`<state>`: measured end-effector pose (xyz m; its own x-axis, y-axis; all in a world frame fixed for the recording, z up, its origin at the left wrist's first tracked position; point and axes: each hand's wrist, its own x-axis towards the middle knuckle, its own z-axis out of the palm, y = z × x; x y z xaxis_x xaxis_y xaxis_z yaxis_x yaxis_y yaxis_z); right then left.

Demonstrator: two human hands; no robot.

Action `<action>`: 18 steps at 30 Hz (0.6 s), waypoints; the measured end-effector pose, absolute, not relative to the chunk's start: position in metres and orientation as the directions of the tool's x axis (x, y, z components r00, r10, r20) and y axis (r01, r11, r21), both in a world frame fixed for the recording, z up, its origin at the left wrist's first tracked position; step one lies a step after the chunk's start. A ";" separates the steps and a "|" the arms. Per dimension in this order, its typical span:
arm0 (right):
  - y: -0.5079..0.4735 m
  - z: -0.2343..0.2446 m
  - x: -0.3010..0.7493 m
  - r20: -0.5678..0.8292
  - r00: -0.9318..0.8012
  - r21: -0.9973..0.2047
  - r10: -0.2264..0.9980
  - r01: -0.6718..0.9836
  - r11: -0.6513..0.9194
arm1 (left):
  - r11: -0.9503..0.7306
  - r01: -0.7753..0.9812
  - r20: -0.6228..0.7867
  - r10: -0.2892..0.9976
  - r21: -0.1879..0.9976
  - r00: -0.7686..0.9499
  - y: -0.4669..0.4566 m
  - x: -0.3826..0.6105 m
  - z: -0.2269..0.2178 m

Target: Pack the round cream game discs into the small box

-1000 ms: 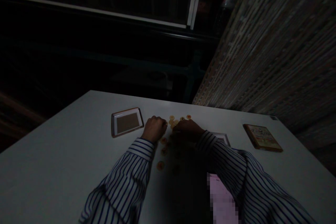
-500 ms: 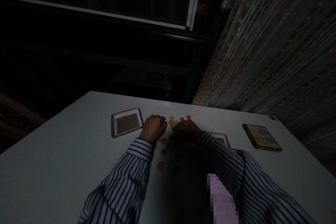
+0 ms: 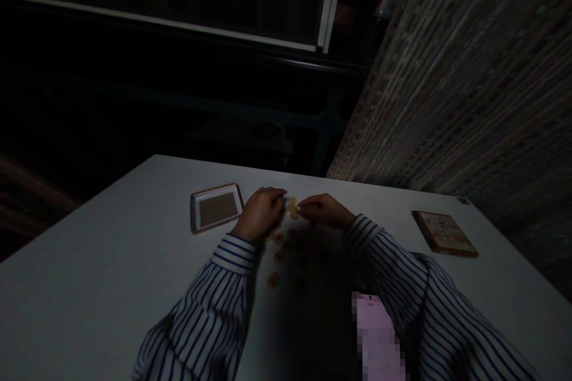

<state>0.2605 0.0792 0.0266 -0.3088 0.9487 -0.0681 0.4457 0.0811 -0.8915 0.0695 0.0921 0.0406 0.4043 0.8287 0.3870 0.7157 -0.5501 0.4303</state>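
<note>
a big white table (image 3: 89, 286) fills the low part of the view, and the room is very dark. a curtain of long strings (image 3: 447, 83) hangs past its far right side. two sleeves (image 3: 196, 321) with blue stripes reach over the table. a pink thing, blurred into blocks (image 3: 379, 339), is by the right sleeve. a flat box with a picture on top (image 3: 447, 235) lies well off to the right. a shallow tray (image 3: 218, 209) sits just left of the left hand (image 3: 261, 213). that hand is half curled, with one finger poking out; i cannot tell if it holds anything. the right hand (image 3: 328, 211) has its fingertips close together at the pale round pieces (image 3: 292, 205); i cannot tell if it pinches one. those pieces lie bunched between the hands. more round pieces with orange marks (image 3: 273, 280) lie nearer, some in shadow.
</note>
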 end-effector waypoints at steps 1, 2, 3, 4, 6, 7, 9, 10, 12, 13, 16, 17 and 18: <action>0.079 0.028 0.261 -0.076 -0.306 -0.925 0.949 0.376 0.047 | -0.558 0.699 0.389 0.825 0.447 0.410 0.091 0.070 0.042; 0.080 0.030 0.261 -0.076 -0.302 -0.948 0.950 0.319 0.026 | -0.567 0.682 0.391 0.821 0.463 0.417 0.091 0.070 0.044; 0.079 0.032 0.261 -0.073 -0.298 -0.961 0.952 0.276 0.013 | -0.575 0.665 0.392 0.816 0.477 0.425 0.090 0.070 0.045; 0.079 0.033 0.261 -0.071 -0.293 -0.970 0.953 0.245 0.003 | -0.583 0.648 0.392 0.811 0.490 0.434 0.089 0.071 0.045; 0.079 0.036 0.263 -0.079 -0.290 -0.977 0.954 0.213 -0.016 | -0.597 0.615 0.394 0.802 0.515 0.448 0.088 0.072 0.046; 0.079 0.036 0.264 -0.084 -0.291 -0.978 0.953 0.206 -0.023 | -0.604 0.600 0.393 0.797 0.525 0.458 0.086 0.073 0.047; 0.078 0.036 0.266 -0.093 -0.297 -0.980 0.950 0.194 -0.035 | -0.616 0.574 0.389 0.787 0.539 0.479 0.084 0.075 0.048; 0.078 0.035 0.267 -0.093 -0.297 -0.982 0.950 0.186 -0.039 | -0.622 0.565 0.386 0.781 0.542 0.490 0.083 0.076 0.049; 0.078 0.035 0.268 -0.090 -0.293 -0.984 0.952 0.171 -0.040 | -0.631 0.553 0.377 0.773 0.544 0.510 0.080 0.079 0.052; 0.078 0.035 0.269 -0.087 -0.291 -0.985 0.953 0.166 -0.039 | -0.634 0.549 0.373 0.769 0.544 0.519 0.078 0.081 0.054; 0.077 0.036 0.269 -0.075 -0.295 -0.986 0.952 0.164 -0.027 | -0.651 0.540 0.371 0.754 0.534 0.541 0.074 0.085 0.058; 0.077 0.037 0.269 -0.071 -0.297 -0.986 0.952 0.166 -0.022 | -0.657 0.542 0.378 0.749 0.523 0.544 0.073 0.086 0.059; 0.077 0.038 0.268 -0.068 -0.298 -0.986 0.952 0.166 -0.019 | -0.664 0.547 0.388 0.745 0.509 0.543 0.072 0.087 0.060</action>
<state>0.2684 0.0767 0.0377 -0.2979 0.9522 -0.0682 0.1662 -0.0186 -0.9859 0.0871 0.0722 0.0598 0.5431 0.7449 0.3876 0.5474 -0.6641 0.5092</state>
